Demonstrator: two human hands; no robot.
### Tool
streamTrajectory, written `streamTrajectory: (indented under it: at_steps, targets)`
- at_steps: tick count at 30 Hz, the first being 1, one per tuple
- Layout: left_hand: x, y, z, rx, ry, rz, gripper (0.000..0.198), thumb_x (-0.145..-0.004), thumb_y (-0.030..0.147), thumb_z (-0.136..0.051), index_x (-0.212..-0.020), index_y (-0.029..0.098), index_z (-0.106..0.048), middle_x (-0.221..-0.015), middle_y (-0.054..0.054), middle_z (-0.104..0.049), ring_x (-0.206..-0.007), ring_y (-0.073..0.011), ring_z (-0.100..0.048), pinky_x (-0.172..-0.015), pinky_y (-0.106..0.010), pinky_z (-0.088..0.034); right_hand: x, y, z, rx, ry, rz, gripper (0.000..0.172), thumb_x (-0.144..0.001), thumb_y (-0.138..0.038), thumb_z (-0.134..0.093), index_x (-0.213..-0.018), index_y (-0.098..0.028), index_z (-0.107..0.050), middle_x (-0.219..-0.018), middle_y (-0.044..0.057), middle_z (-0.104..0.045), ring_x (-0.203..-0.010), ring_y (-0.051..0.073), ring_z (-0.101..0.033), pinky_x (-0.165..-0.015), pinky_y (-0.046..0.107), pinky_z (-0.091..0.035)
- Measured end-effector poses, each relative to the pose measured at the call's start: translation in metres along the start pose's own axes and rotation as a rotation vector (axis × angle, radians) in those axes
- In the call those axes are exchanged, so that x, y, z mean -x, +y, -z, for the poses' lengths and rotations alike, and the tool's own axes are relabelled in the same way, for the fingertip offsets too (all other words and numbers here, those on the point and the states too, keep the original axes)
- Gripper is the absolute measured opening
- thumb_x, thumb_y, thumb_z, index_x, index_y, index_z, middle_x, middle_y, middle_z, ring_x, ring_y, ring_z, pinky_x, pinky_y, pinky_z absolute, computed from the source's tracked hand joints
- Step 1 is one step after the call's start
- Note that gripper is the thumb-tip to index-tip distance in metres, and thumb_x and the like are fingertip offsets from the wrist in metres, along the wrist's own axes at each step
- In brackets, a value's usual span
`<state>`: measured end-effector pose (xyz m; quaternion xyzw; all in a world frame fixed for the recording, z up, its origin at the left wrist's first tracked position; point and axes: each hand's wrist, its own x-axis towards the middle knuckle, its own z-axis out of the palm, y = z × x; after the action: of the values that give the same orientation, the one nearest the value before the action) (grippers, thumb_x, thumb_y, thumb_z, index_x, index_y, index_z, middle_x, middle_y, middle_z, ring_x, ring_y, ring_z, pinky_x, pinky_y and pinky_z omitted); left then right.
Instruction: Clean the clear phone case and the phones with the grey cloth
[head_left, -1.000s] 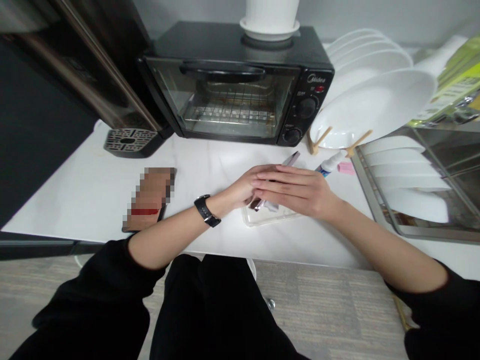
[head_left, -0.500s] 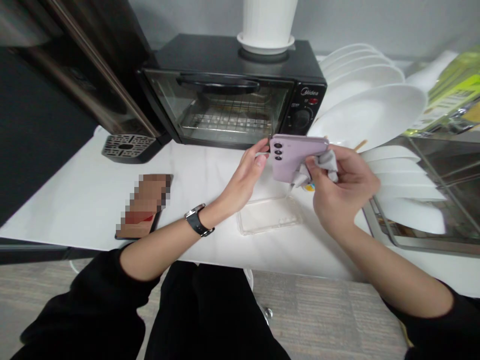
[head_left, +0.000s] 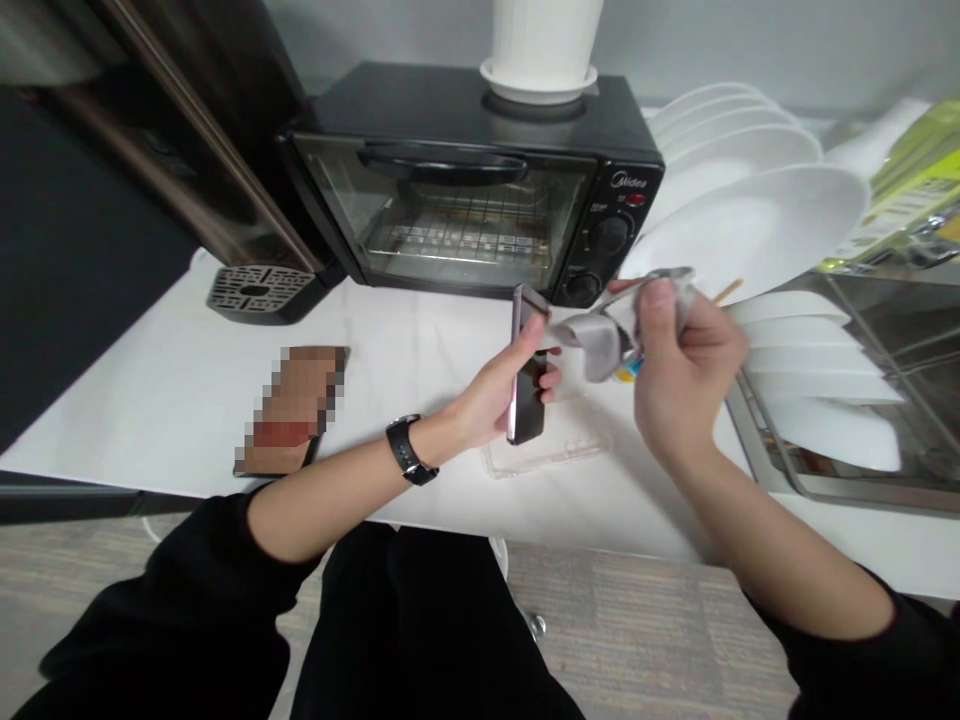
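Observation:
My left hand point(head_left: 504, 390) is closed round a phone point(head_left: 529, 400), held upright with its dark screen side and a light purple edge showing. Fingertips wrap over its right edge. Beside it on the right, my right hand point(head_left: 686, 365) pinches a crumpled grey cloth point(head_left: 600, 340), which hangs toward the phone and is blurred at its end. On the counter beneath the hands lies a clear phone case point(head_left: 551, 455), partly covered by the phone and left hand. A small blue and yellow thing point(head_left: 628, 370) shows behind the cloth, mostly hidden.
A black toaster oven point(head_left: 465, 170) stands behind the hands, with a white pot point(head_left: 544, 50) on top. White plates point(head_left: 757, 220) and bowls point(head_left: 817, 370) fill a dish rack point(head_left: 825, 495) at right. Another phone point(head_left: 289, 410), its screen pixelated, lies at left near a dispenser's drip tray point(head_left: 259, 290).
The phone has passed from my right hand into my left and turned upright, screen side now showing instead of its purple camera back. My right hand keeps the cloth, drawn away from the phone.

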<state>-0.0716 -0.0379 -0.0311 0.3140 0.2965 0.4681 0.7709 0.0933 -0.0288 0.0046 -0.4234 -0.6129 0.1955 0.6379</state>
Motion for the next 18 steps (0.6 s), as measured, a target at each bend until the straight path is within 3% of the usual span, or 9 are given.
streamTrajectory:
  at_steps: [3,5,7,9,12,14,16,18]
  targets:
    - [0.002,0.008,-0.005,0.204,-0.021,0.120,0.061,-0.101,0.079,-0.061,-0.122,0.022,-0.072,-0.093,-0.001,-0.071,-0.067,-0.0127,-0.063,-0.066,-0.027,-0.056,-0.006,0.004,0.020,0.159,0.042,0.200,0.036,-0.110,-0.049,-0.064,-0.091,-0.028,-0.087,-0.073,0.003,-0.060,-0.072,0.022,-0.058,-0.071,0.040,-0.045]
    - [0.003,0.010,-0.005,0.270,-0.030,0.187,0.065,-0.106,0.078,-0.050,-0.121,0.019,-0.075,-0.100,-0.006,-0.077,-0.079,-0.0192,-0.073,-0.082,-0.037,-0.064,-0.006,0.009,0.029,0.245,-0.033,0.263,0.032,-0.110,-0.043,-0.064,-0.093,-0.029,-0.087,-0.076,0.003,-0.060,-0.076,0.023,-0.059,-0.071,0.040,-0.044]
    - [0.004,0.010,-0.004,0.317,-0.042,0.246,0.065,-0.111,0.071,-0.044,-0.122,0.016,-0.076,-0.106,-0.012,-0.081,-0.094,-0.0252,-0.079,-0.098,-0.045,-0.064,-0.003,0.015,0.030,0.316,-0.139,0.282,0.020,-0.107,-0.036,-0.069,-0.100,-0.028,-0.086,-0.076,0.001,-0.060,-0.073,0.022,-0.059,-0.067,0.038,-0.044]
    - [0.003,0.006,-0.002,0.349,-0.030,0.271,0.062,-0.114,0.063,-0.041,-0.125,0.014,-0.077,-0.106,-0.013,-0.083,-0.098,-0.0261,-0.080,-0.104,-0.046,-0.062,0.002,0.022,0.026,0.347,-0.177,0.295,0.011,-0.102,-0.030,-0.077,-0.110,-0.026,-0.083,-0.081,0.000,-0.066,-0.073,0.020,-0.062,-0.067,0.036,-0.049]
    - [0.000,-0.001,0.003,0.405,-0.003,0.239,0.062,-0.116,0.061,-0.037,-0.130,0.017,-0.077,-0.100,-0.009,-0.083,-0.089,-0.0234,-0.080,-0.100,-0.044,-0.064,0.012,0.030,0.017,0.325,-0.244,0.340,0.017,-0.100,-0.026,-0.080,-0.116,-0.025,-0.079,-0.096,0.002,-0.077,-0.080,0.020,-0.071,-0.070,0.035,-0.057]
    - [-0.004,-0.005,0.005,0.467,-0.025,0.190,0.064,-0.117,0.062,-0.033,-0.136,0.020,-0.076,-0.104,-0.008,-0.083,-0.088,-0.0225,-0.080,-0.098,-0.043,-0.064,0.018,0.034,0.015,0.303,-0.400,0.371,0.016,-0.106,-0.024,-0.072,-0.119,-0.024,-0.080,-0.109,0.007,-0.082,-0.095,0.022,-0.077,-0.079,0.036,-0.063]
    - [-0.008,-0.008,0.008,0.509,-0.051,0.156,0.062,-0.117,0.060,-0.032,-0.137,0.021,-0.076,-0.105,-0.008,-0.083,-0.089,-0.0221,-0.081,-0.099,-0.042,-0.064,0.022,0.037,0.016,0.304,-0.543,0.395,0.026,-0.110,-0.021,-0.063,-0.131,-0.023,-0.079,-0.122,0.011,-0.083,-0.110,0.025,-0.079,-0.092,0.041,-0.066]
    - [-0.010,-0.009,0.011,0.506,-0.051,0.158,0.060,-0.118,0.058,-0.033,-0.131,0.019,-0.078,-0.097,-0.008,-0.082,-0.087,-0.0221,-0.080,-0.100,-0.043,-0.064,0.021,0.041,0.019,0.323,-0.609,0.419,0.035,-0.111,-0.020,-0.059,-0.141,-0.025,-0.077,-0.130,0.013,-0.081,-0.118,0.027,-0.077,-0.100,0.046,-0.066]
